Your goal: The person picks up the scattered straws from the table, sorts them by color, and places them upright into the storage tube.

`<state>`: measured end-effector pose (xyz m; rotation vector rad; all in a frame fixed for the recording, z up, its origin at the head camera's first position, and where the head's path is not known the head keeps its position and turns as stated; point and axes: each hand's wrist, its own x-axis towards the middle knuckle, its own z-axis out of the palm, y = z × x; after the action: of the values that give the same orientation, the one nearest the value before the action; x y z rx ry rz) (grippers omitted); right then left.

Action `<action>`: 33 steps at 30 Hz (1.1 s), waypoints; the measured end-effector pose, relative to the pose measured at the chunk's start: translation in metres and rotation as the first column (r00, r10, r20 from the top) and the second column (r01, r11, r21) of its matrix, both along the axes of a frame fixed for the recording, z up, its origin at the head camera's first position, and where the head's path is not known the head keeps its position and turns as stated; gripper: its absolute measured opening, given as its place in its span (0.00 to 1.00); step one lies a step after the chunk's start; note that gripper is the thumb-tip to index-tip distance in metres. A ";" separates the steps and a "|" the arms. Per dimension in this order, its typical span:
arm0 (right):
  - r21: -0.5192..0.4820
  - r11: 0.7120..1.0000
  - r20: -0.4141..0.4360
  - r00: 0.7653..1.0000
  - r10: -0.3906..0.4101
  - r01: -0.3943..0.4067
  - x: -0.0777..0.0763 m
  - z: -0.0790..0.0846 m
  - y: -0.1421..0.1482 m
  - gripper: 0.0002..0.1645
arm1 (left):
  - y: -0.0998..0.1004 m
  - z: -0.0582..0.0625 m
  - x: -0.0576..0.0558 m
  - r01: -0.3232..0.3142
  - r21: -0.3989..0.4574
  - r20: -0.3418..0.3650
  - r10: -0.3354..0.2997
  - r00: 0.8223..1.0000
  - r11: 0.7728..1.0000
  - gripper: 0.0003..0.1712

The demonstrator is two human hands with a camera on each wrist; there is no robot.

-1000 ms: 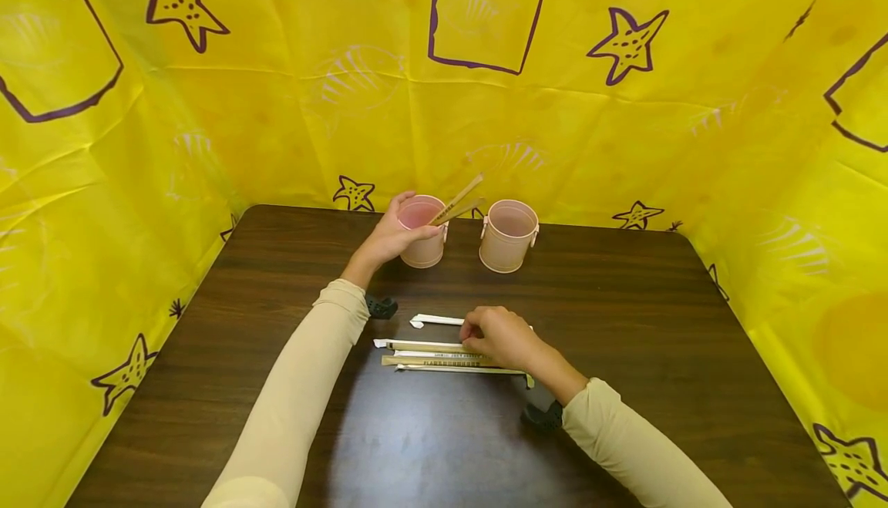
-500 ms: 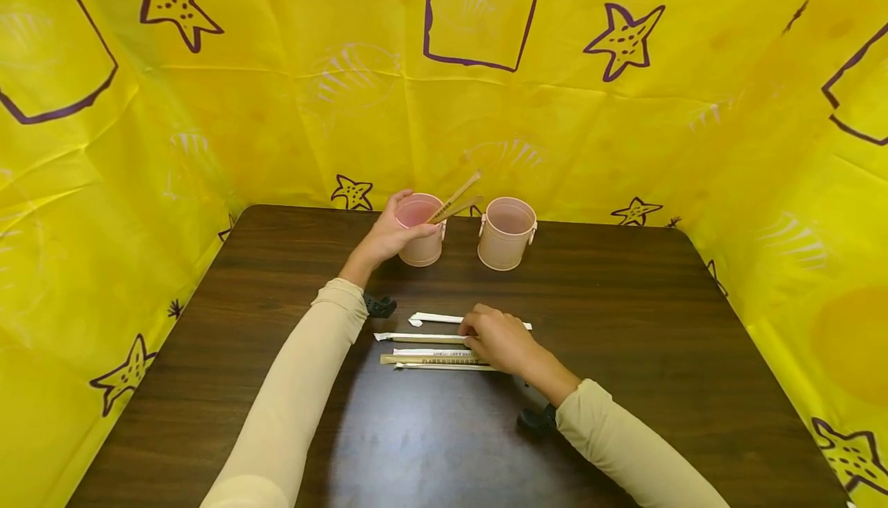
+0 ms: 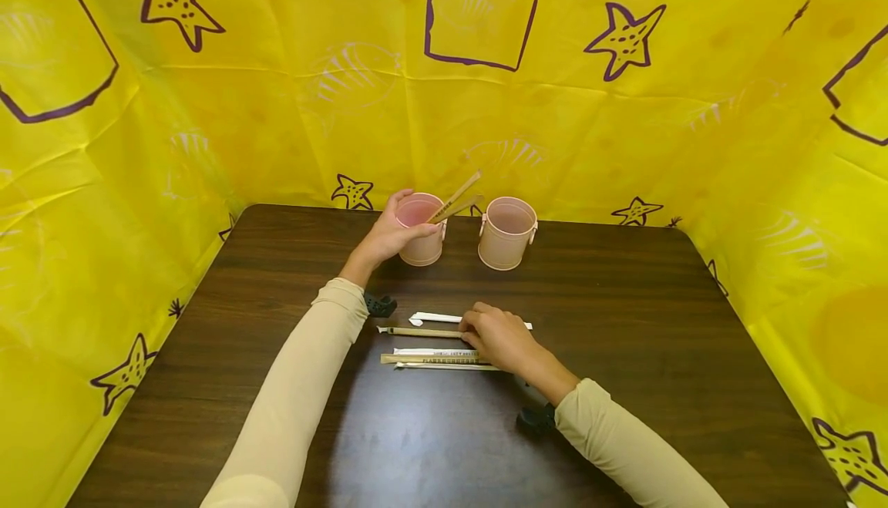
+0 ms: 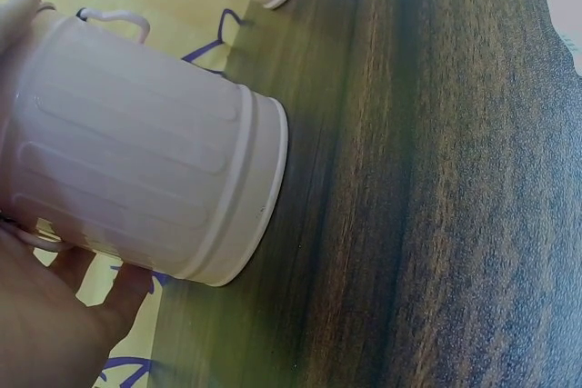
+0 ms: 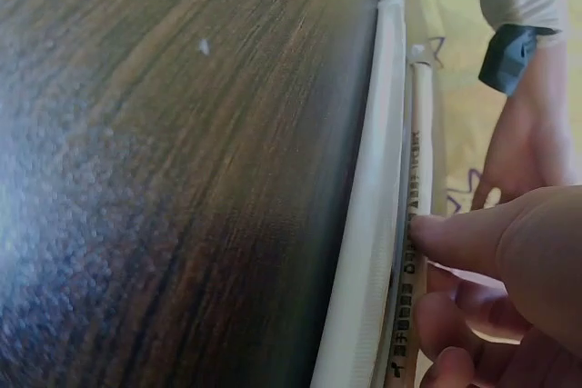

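At the back left of the table, my left hand (image 3: 388, 237) holds a small pink bucket (image 3: 422, 252) with side handles, thumb at the rim and fingers around its far side. Two wrapped straws (image 3: 454, 201) lean out of that bucket past the thumb. My right hand (image 3: 505, 340) pinches a tan wrapped straw (image 3: 419, 331) between thumb and fingers. Dark printing shows along this straw in the right wrist view. A white wrapped straw (image 3: 437, 317) lies just behind it, partly covered by the hand. Several more wrapped straws (image 3: 437, 360) lie side by side in front.
A second pink bucket (image 3: 502, 250) stands right of the held one, near the back edge of the dark wood table (image 3: 624, 323). Yellow cloth (image 3: 388, 122) with purple drawings hangs around the table's back and sides. Black wrist devices (image 3: 536, 419) sit under the forearms.
My right hand has drawn one straw back from the front group, and the straw has turned to show its tan side. My left hand stays on the bucket.
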<state>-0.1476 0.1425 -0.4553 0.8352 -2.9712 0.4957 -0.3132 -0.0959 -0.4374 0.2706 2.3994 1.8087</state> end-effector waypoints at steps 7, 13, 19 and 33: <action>-0.002 1.000 -0.001 1.000 -0.016 0.016 0.000 0.001 0.001 0.03 | 0.001 0.000 -0.001 0.001 0.000 -0.005 -0.001 1.000 1.000 0.58; -0.066 0.998 0.031 0.999 -0.019 0.021 -0.002 0.007 0.004 0.04 | 0.001 -0.001 -0.001 0.004 0.000 -0.004 -0.004 1.000 1.000 0.59; -0.109 0.993 0.066 0.997 -0.045 0.052 -0.006 0.013 0.007 0.03 | 0.001 -0.001 -0.001 0.002 0.000 -0.009 -0.002 1.000 1.000 0.58; -0.240 0.971 0.109 0.994 0.032 -0.005 -0.017 0.035 0.031 0.07 | 0.000 0.008 0.001 0.029 0.005 0.037 -0.030 0.999 1.000 0.58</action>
<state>-0.1646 0.1732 -0.4205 0.8366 -2.9206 0.9095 -0.3120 -0.0954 -0.4292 0.2695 2.3541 1.7914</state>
